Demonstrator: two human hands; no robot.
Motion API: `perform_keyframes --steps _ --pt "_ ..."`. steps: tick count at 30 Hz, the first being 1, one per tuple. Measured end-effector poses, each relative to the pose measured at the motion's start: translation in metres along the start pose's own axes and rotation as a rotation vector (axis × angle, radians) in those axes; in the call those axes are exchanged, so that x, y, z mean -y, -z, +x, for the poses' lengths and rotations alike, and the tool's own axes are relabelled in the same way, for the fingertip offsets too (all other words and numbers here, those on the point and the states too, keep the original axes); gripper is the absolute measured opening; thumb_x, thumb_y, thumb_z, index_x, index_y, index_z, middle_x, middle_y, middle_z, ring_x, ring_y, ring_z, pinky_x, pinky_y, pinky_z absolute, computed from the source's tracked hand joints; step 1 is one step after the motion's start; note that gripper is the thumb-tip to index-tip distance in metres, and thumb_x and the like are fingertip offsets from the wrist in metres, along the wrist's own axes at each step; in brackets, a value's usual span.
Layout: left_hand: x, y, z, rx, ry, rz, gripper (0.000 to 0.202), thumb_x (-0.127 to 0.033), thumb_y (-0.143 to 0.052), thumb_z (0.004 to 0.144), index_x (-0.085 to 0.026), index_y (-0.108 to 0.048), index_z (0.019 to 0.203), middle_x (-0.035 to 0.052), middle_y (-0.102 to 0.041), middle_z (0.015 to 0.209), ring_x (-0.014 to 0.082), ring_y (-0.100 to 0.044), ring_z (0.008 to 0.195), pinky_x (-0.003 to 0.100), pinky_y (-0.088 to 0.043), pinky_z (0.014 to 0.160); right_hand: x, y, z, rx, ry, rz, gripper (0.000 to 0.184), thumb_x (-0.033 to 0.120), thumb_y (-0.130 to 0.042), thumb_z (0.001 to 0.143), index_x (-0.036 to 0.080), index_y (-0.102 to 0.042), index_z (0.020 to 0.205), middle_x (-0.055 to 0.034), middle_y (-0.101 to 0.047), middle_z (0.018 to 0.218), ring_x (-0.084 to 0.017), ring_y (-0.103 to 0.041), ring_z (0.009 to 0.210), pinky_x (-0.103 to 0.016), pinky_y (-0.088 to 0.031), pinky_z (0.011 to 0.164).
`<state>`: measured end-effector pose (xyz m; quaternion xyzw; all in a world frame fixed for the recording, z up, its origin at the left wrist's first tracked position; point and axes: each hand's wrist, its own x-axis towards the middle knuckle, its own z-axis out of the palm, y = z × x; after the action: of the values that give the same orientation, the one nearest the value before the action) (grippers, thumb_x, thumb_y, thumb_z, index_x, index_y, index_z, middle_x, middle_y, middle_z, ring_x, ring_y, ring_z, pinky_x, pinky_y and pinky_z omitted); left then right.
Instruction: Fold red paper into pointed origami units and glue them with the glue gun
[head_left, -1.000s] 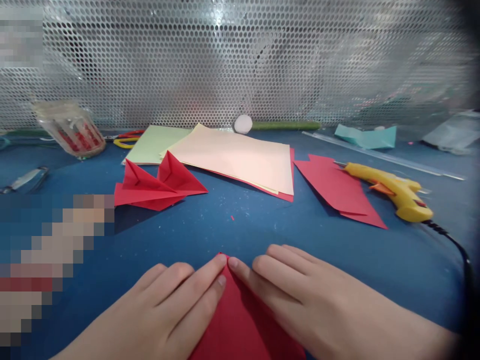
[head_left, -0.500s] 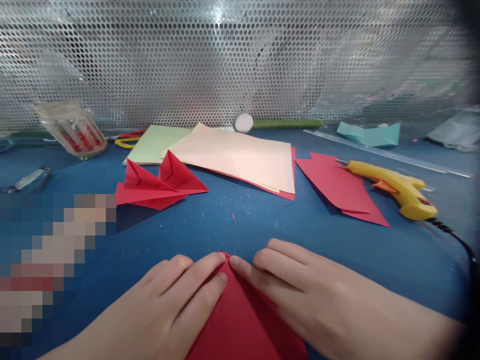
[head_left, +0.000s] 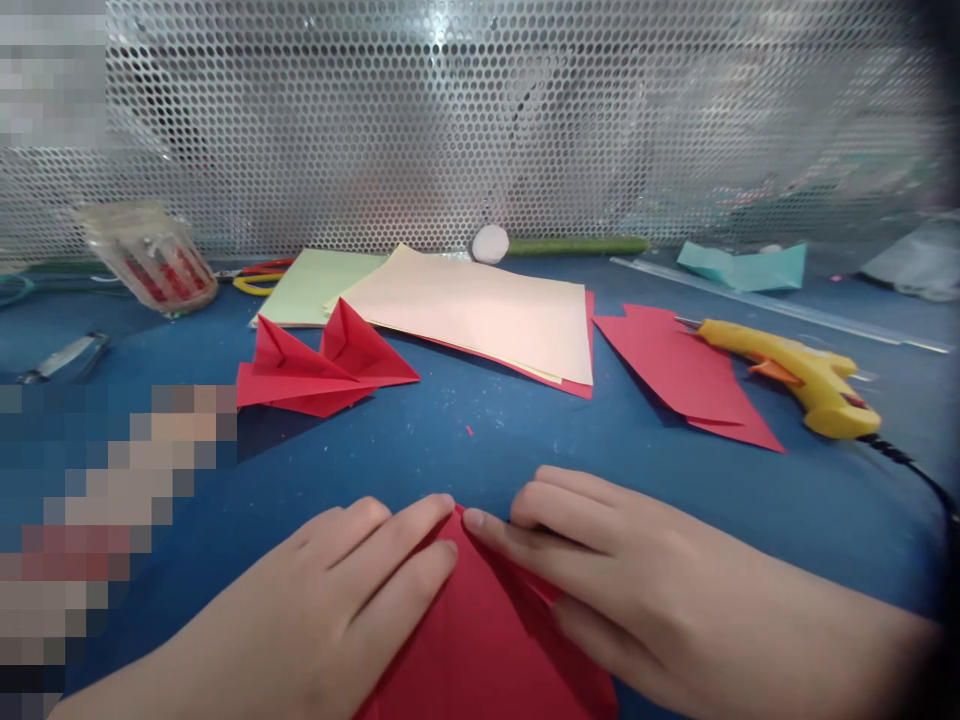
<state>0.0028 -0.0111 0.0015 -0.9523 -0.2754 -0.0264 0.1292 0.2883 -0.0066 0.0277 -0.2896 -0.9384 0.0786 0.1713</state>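
Observation:
A red sheet of paper [head_left: 480, 640] lies at the bottom middle, its pointed corner facing away from me. My left hand [head_left: 322, 590] has its index finger and thumb pressed on the paper's left side near that tip. From the other side, my right hand [head_left: 637, 570] sets its index fingertip just right of the tip, its other fingers curled in. Under the right fingers the paper's right edge is raised in a fold. Beyond my hands stands a folded red paper piece [head_left: 322, 365] with two upright points.
Stacked cream paper [head_left: 480, 310] and green paper [head_left: 315, 280] lie behind. To the right are cut red paper [head_left: 675, 370] and a yellow glue gun [head_left: 787, 375] with its cord. A tilted jar [head_left: 157, 260] stands back left. Pixelated blocks hide the left edge.
Both hands stay at the paper's tip, the left fingers shifting slightly. The paper's right edge shows more of its fold. The whole view has moved a little.

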Motion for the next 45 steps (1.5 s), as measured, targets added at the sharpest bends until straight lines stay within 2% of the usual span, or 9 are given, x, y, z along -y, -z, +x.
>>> perform_keyframes --steps 5,12,16,20,23,31,39,42,45 --pt "0.003 -0.004 -0.001 -0.034 0.018 -0.062 0.074 -0.056 -0.066 0.108 -0.027 -0.044 0.172 -0.0043 -0.063 0.167 0.0248 -0.071 0.131 0.036 -0.061 0.107 -0.002 0.002 -0.002 -0.003 -0.083 0.155 0.04 0.002 -0.058 0.098 0.012 -0.077 0.132 -0.0091 -0.076 0.101 -0.019 -0.074 0.089 -0.027 -0.066 0.079" --pt "0.014 0.005 0.004 -0.022 -0.036 -0.112 0.084 -0.066 -0.069 0.104 -0.023 -0.044 0.172 -0.0064 -0.055 0.173 0.0251 -0.073 0.127 0.036 -0.059 0.109 -0.008 0.005 -0.005 -0.118 0.152 -0.102 0.046 0.011 -0.037 0.12 0.01 -0.083 0.119 -0.0096 -0.082 0.093 -0.019 -0.078 0.087 -0.027 -0.065 0.082" --pt "0.018 0.001 0.005 -0.049 -0.094 -0.142 0.08 -0.062 -0.064 0.107 -0.018 -0.044 0.172 -0.0002 -0.058 0.171 0.027 -0.074 0.119 0.038 -0.06 0.106 -0.013 0.014 -0.003 -0.088 0.221 -0.155 0.06 0.009 -0.029 0.121 0.012 -0.086 0.103 -0.0104 -0.088 0.106 -0.017 -0.081 0.093 -0.025 -0.064 0.091" --pt "0.016 0.005 0.006 -0.012 -0.08 -0.134 0.074 -0.058 -0.059 0.112 -0.017 -0.044 0.171 0.0001 -0.059 0.17 0.0276 -0.073 0.122 0.038 -0.06 0.106 -0.017 0.019 -0.001 -0.034 0.304 -0.229 0.065 0.012 -0.02 0.124 0.012 -0.084 0.121 -0.0057 -0.089 0.127 -0.014 -0.08 0.117 -0.026 -0.06 0.105" --pt "0.015 0.011 0.007 0.029 -0.068 -0.124 0.066 -0.054 -0.055 0.116 -0.018 -0.046 0.171 -0.0003 -0.059 0.17 0.0264 -0.072 0.122 0.037 -0.06 0.105 -0.018 0.016 -0.001 -0.057 0.321 -0.299 0.071 0.012 -0.014 0.124 0.013 -0.085 0.122 -0.0024 -0.088 0.129 -0.014 -0.078 0.12 -0.029 -0.058 0.107" --pt "0.017 0.01 0.006 0.114 -0.091 -0.058 0.101 -0.049 -0.064 0.086 -0.018 -0.033 0.177 -0.0006 -0.053 0.176 0.0281 -0.069 0.124 0.037 -0.061 0.107 -0.017 0.015 0.001 -0.116 0.387 -0.362 0.056 0.015 -0.031 0.124 0.017 -0.087 0.117 0.0048 -0.088 0.127 -0.013 -0.078 0.118 -0.027 -0.054 0.109" --pt "0.017 0.012 0.01 0.04 -0.044 -0.094 0.079 -0.073 -0.051 0.109 -0.023 -0.047 0.17 -0.0071 -0.065 0.165 0.0221 -0.074 0.115 0.032 -0.063 0.103 -0.024 0.013 -0.007 -0.117 0.296 -0.096 0.043 0.017 -0.042 0.119 0.013 -0.084 0.125 -0.0021 -0.089 0.126 -0.015 -0.08 0.121 -0.025 -0.046 0.125" --pt "0.018 0.013 0.01 0.008 -0.055 -0.093 0.078 -0.068 -0.058 0.108 -0.021 -0.048 0.169 -0.0072 -0.063 0.166 0.0228 -0.074 0.112 0.033 -0.061 0.103 -0.024 0.012 -0.012 -0.107 0.249 0.039 0.035 0.016 -0.051 0.112 0.02 -0.084 0.122 -0.004 -0.091 0.112 -0.017 -0.083 0.108 -0.029 -0.055 0.117" --pt "0.017 0.013 0.011 -0.022 -0.056 -0.086 0.075 -0.063 -0.063 0.108 -0.021 -0.048 0.168 -0.0078 -0.065 0.164 0.0223 -0.073 0.108 0.032 -0.061 0.099 -0.021 0.01 -0.017 -0.108 0.2 0.091 0.031 0.018 -0.054 0.11 0.025 -0.082 0.099 -0.0028 -0.085 0.087 -0.019 -0.08 0.085 -0.034 -0.06 0.105"
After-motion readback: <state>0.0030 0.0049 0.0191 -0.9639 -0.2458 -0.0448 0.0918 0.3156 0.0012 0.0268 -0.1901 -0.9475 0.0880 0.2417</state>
